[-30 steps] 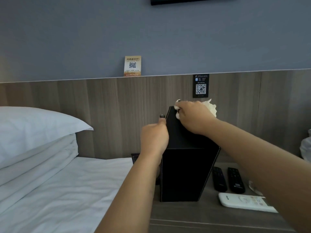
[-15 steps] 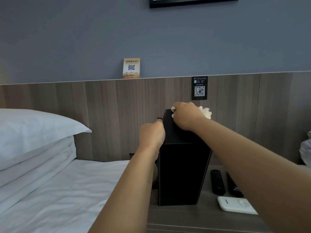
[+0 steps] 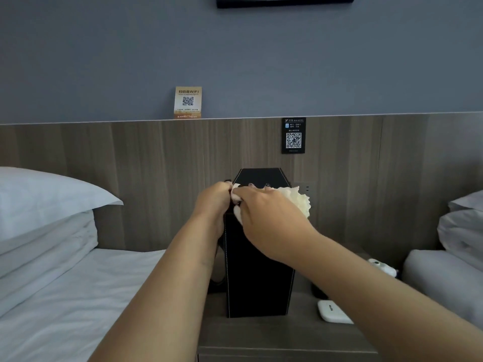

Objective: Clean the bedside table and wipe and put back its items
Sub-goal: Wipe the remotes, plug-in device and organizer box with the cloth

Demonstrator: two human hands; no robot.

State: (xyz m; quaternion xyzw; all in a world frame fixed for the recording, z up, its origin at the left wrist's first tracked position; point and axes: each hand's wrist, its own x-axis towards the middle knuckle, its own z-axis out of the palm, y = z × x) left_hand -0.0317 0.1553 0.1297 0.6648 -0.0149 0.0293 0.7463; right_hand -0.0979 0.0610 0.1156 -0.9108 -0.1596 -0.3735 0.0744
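A tall black leather bin [image 3: 257, 283] with white stitching stands on the wooden bedside table [image 3: 274, 335]. My left hand [image 3: 213, 202] grips the bin's upper left rim. My right hand [image 3: 269, 218] holds a crumpled white cloth [image 3: 298, 199] against the bin's near rim, right beside my left hand. A white remote [image 3: 333, 310] lies on the table to the right of the bin; my right forearm hides the rest of that side.
A bed with white sheets and stacked pillows [image 3: 44, 218] is on the left. More white bedding [image 3: 460, 244] is on the right, with a small white object [image 3: 383, 267] beside it. Two QR code signs [image 3: 293, 135] sit on the wooden headboard panel.
My right hand slid the cloth from the bin's far rim toward me and to the left, up against my left hand. The view shifted and my forearm now covers the two black remotes.
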